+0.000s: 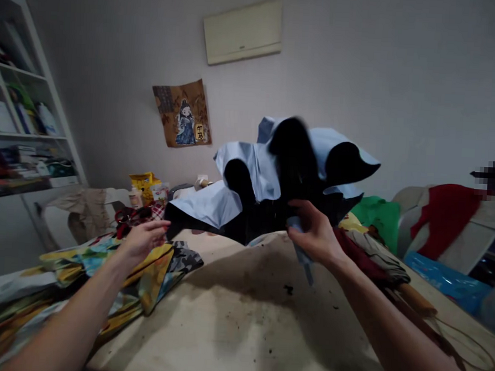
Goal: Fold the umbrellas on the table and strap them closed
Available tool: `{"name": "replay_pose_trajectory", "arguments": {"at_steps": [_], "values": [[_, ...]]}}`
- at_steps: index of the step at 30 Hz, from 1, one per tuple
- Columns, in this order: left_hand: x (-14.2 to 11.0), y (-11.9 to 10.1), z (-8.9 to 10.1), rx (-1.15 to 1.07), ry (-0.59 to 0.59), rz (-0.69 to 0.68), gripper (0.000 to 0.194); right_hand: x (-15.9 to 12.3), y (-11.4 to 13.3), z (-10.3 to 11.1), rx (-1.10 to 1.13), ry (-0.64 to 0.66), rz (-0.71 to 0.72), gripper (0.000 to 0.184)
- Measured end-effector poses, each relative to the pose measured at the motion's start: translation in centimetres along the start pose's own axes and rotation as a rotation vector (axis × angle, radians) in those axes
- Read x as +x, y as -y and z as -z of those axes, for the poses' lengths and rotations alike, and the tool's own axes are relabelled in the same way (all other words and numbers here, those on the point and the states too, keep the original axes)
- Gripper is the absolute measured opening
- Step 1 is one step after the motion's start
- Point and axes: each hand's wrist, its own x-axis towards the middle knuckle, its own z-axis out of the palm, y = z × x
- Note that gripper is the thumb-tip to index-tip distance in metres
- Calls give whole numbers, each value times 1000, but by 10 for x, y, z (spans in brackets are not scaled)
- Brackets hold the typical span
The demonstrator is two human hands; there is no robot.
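Because the right hand (317,230) was clamped on a near fold, the black-and-pale-blue sheet (260,219) billowed above the far side of the bench (223,322), probably raised for clearance; left hand (145,238) beside its left corner, grip could not be told.

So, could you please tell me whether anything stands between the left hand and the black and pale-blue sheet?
Nothing visible does: the left hand is right by the left corner of the sheet; whether they touch is unclear.
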Motion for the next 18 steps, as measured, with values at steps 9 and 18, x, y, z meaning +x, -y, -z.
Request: {"name": "replay_pose_trajectory", "arguments": {"at_steps": [9,18], "values": [[-88,-23,-108,555,-67,-850,100,-12,31,-13,343,159,-370,47],[1,-56,-121,331,-199,-651,21,-11,18,-12,562,212,-610,46]]}}
